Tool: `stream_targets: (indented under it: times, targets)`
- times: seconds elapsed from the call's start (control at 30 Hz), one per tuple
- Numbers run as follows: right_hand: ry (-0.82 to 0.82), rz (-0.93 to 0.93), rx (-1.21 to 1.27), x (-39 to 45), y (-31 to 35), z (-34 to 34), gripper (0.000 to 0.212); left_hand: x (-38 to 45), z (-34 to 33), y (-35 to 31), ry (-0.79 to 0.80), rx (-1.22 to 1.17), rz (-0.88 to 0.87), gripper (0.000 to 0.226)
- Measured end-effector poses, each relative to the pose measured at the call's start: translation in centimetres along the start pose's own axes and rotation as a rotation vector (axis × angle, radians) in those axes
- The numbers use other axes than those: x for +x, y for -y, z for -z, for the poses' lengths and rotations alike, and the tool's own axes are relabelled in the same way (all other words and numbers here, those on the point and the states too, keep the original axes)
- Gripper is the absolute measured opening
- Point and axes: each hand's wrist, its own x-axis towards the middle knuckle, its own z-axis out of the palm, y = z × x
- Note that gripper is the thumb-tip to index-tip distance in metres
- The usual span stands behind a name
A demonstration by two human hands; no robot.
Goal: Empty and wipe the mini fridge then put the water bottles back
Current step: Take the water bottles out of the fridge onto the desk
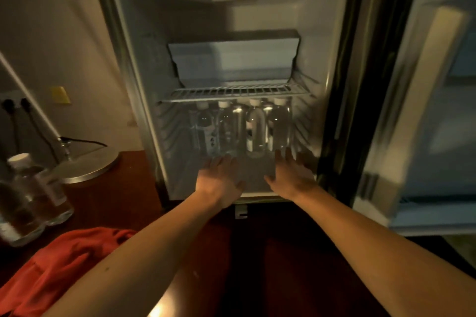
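I'm reaching both hands, left [219, 177] and right [289, 174], fingers spread, empty | bottles [242, 127] standing under shelf [235, 91] at fridge [144, 90] back | gripping bodies low, lifting clear.

Setting: what is looking like a hotel or guest room, dimly lit in warm light. Evidence: a mini fridge [231, 85] is sitting built into a dark surround, its door [425, 110] standing open at the right, with a small freezer box [231, 59] and a wire shelf [231, 91] inside. Identical water bottles [242, 126] are standing in a row beneath the shelf. A dark wooden counter [123, 188] is carrying a desk lamp with a round metal base [87, 165] and more bottles [31, 198]. Plugs are sitting in a wall socket [15, 105] on a plain wall.
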Motion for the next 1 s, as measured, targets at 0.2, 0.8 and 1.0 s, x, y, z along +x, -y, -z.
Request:
stream_targets:
  times: [0.2,0.8,1.0]
  targets:
    - [-0.054,-0.134,0.235,4.3,-0.4,-1.3,0.091,5.3,-0.5,-2.9,-0.041,-0.405,0.187,0.057]
    - [-0.368,-0.247,0.391,12.2,-0.2,-5.0,0.038,14.3,-5.2,-3.1,-0.131,-0.962,0.381,0.047]
    - [-0.384,-0.282,0.614,8.6,0.2,-2.8,0.073,11.6,-4.2,-2.6,-0.176,-0.993,0.379,0.043]
